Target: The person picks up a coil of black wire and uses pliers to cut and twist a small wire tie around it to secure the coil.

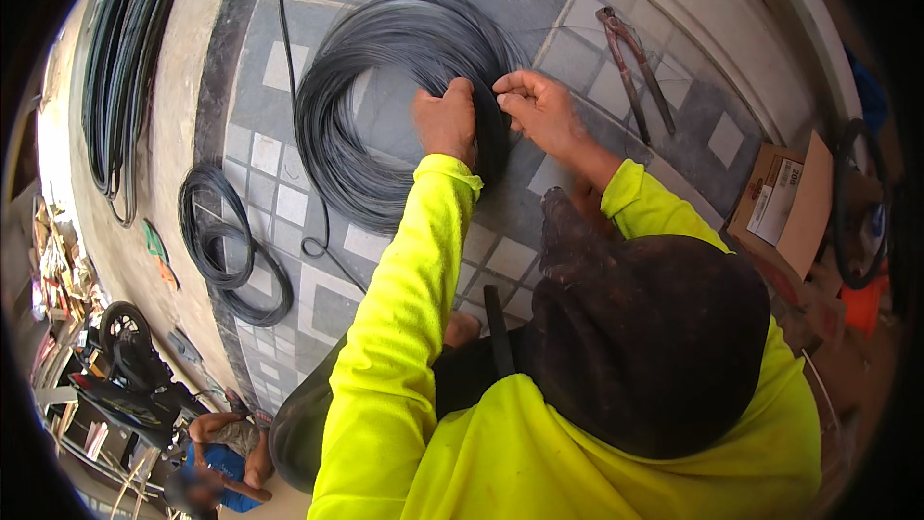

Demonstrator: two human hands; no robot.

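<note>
A large coil of thin dark wire (385, 106) lies flat on the grey and white tiled floor (289, 202). My left hand (446, 120) grips the coil's right side, fingers closed over the bundle of strands. My right hand (539, 108) is just beside it, pinching the same part of the coil between thumb and fingers. Both arms wear bright yellow sleeves.
A long red-handled cutter (633, 67) lies on the tiles to the right. A smaller dark cable loop (231, 250) lies to the left, more cables (120, 67) along the far left. A cardboard box (782, 202) sits right. Another person (223, 462) crouches at lower left.
</note>
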